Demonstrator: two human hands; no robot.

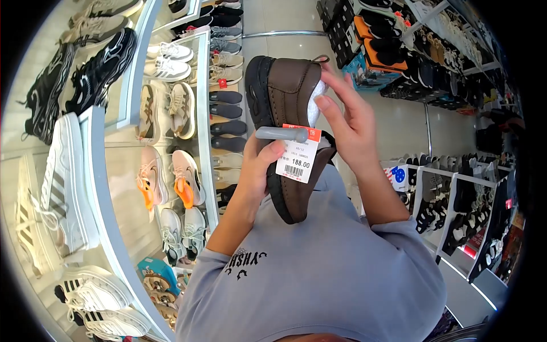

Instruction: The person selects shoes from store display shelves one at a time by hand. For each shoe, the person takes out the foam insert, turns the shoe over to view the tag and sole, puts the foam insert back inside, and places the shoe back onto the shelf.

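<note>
Brown shoe, black-soled: was held before the grey shirt. Left hand clasped its middle, thumb against the price tag. Right hand met the white lining; grip could not be told. Farther: shoe shelves stood leftward.

So we've got dark brown shoes with black soles, a grey clip and a white price tag with a red-orange band and black barcode. The shirt is greyish blue with black lettering. We also spot pink-and-orange sneakers, plus a white sneaker with grey stripes.
</note>
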